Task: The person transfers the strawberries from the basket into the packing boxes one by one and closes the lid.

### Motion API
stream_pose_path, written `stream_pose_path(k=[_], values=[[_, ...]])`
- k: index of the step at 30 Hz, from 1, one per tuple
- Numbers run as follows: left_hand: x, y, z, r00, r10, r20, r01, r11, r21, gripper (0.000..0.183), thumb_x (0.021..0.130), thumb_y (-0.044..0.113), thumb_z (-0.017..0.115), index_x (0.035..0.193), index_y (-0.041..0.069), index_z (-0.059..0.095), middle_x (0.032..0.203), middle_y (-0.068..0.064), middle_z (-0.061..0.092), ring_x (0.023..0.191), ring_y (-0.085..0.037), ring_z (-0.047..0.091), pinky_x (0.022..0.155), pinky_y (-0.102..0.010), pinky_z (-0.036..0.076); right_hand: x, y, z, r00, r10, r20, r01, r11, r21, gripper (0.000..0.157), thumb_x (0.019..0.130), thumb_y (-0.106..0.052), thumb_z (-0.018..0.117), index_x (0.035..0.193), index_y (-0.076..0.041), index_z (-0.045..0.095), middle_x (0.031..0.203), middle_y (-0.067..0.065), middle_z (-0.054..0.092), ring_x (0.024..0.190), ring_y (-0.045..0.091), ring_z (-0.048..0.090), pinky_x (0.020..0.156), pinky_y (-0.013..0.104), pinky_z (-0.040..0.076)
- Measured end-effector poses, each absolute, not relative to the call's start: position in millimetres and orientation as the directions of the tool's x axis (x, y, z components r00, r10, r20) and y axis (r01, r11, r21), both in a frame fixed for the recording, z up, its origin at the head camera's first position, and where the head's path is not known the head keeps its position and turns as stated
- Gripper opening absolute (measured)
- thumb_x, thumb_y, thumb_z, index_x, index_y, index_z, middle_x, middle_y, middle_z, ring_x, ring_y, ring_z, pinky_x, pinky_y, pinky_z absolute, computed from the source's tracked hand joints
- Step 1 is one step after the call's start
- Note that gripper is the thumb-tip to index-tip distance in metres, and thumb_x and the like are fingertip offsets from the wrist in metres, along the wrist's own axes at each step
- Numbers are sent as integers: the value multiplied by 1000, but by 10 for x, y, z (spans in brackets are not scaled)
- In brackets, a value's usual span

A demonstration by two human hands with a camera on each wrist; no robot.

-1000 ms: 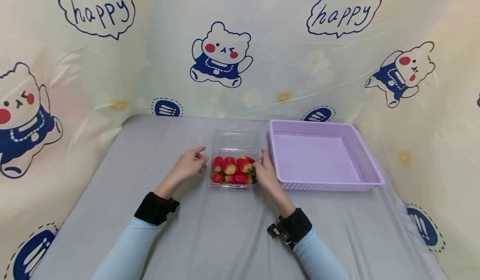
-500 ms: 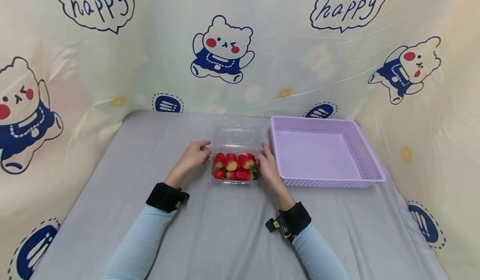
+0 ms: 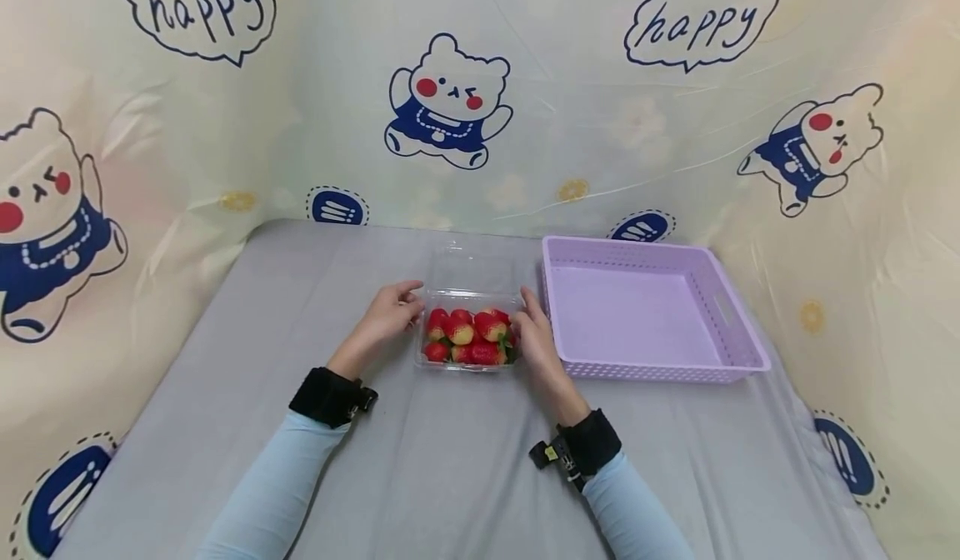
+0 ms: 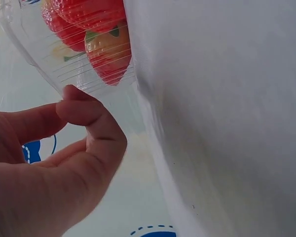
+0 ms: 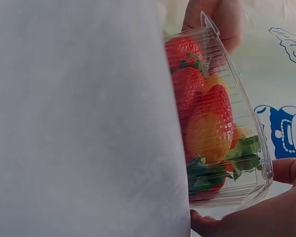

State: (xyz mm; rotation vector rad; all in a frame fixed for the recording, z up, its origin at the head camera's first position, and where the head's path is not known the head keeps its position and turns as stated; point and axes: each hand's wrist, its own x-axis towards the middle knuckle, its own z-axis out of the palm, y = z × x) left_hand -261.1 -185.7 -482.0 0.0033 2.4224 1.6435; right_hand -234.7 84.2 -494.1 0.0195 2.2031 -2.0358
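Observation:
A clear plastic clamshell box holding several strawberries sits on the grey cloth, its hinged lid folded back at the far side. My left hand is at the box's left side, fingers bent, thumb and fingertips right at the rim in the left wrist view. On the opposite side my right hand holds the box. In the right wrist view, one of its fingertips reaches beneath the wall and another lies at the rim. Green leaves show through the plastic.
A shallow lilac basket stands just right of the box, close to my right hand. Grey cloth covers the table. Behind it hangs a curtain printed with cartoon bears.
My left hand has moved right and slightly farther away, closing the gap to the box. The right hand stays at its side. The whole head view has shifted a little.

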Motion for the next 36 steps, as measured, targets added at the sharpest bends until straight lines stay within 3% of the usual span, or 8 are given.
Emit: stream_pose_path(k=[15,27,36], values=[[-2589,-1839,-4805,-978,79,-191,-148,377,914,50,107,7,55,155,-5,45,108,-19,59,90,-28,62,75,-31,54,-2310,854,-4896,-993,-85,-83,79,56,-995,70,101,-14,44,168,-7,23,173,9,22,156,32,24,123,52,26],[-2597,-1834,-4794,-982,68,-176,-138,379,915,48,106,6,56,153,-2,48,106,-18,59,87,-27,62,71,-30,53,-2316,845,-4890,-997,-45,-60,59,30,-998,65,103,-14,42,166,-7,28,170,10,27,157,29,22,123,54,23],[-2587,-1839,-4777,-982,60,-181,-144,391,909,48,106,6,58,152,-1,48,108,-19,60,89,-28,62,74,-31,54,-2312,852,-4886,-997,-48,-54,54,6,-999,65,102,-14,44,165,-7,30,170,11,27,154,35,26,122,59,21]])
